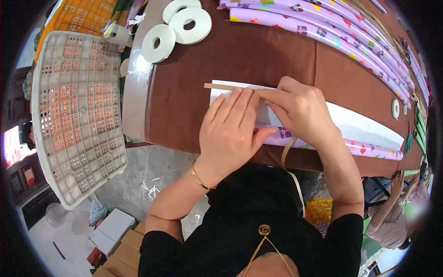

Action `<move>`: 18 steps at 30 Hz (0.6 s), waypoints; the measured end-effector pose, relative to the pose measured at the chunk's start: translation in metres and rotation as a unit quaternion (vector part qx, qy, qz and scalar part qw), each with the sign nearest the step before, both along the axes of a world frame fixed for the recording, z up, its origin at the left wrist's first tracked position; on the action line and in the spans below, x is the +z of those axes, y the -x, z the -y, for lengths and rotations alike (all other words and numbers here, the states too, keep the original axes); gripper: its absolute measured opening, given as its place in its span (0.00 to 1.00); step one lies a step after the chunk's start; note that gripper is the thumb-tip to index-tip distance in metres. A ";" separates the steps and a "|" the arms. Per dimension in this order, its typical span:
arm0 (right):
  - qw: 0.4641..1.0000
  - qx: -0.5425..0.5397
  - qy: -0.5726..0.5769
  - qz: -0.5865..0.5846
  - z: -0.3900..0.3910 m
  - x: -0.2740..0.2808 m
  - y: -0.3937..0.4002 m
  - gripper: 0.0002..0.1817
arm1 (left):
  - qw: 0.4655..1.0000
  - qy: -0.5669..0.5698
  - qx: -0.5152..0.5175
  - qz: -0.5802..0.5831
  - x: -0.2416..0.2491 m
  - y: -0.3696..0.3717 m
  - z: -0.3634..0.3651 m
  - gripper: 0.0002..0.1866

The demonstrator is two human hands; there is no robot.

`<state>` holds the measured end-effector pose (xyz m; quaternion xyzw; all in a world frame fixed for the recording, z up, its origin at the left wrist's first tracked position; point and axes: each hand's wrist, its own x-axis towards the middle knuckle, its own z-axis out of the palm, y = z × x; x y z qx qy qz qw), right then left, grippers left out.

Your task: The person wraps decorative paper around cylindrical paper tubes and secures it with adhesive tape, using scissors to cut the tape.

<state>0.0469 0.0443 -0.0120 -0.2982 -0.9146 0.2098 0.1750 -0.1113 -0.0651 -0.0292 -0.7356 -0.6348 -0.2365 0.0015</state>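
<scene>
A partly unrolled sheet of lilac wrapping paper lies on the brown table, its white underside (pixel 364 123) up and its printed rolled part (pixel 369 150) along the near side. Along the far edge runs a thin tan tape strip (pixel 214 86), its end sticking out past the left corner. My left hand (pixel 233 127) lies flat on the sheet, fingers stretched out over the strip. Beside its fingertips, my right hand (pixel 300 108) is closed, index finger and thumb pinched at the strip. A length of tape (pixel 288 154) hangs from under my right hand past the table edge.
Several lilac wrapping-paper rolls (pixel 295 27) lie at the far side. White tape rolls (pixel 190 25) sit at the far left, and a smaller roll (pixel 395 109) at the right. A plastic crate (pixel 83 74) stands left of the brown table (pixel 180 115). Another person (pixel 392 221) is at lower right.
</scene>
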 end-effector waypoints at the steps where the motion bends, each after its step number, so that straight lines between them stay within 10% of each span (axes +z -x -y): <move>1: 1.000 -0.004 -0.002 0.005 0.000 0.001 -0.002 0.12 | 1.000 -0.002 -0.004 0.005 -0.001 0.000 0.001 0.30; 8: 0.926 -0.187 0.316 -0.085 -0.001 0.032 -0.026 0.10 | 0.999 -0.030 0.004 -0.021 -0.007 -0.001 0.001 0.28; 18: 0.915 -0.244 0.313 0.073 -0.024 0.046 -0.107 0.09 | 0.998 -0.025 0.013 -0.051 -0.007 -0.003 0.001 0.27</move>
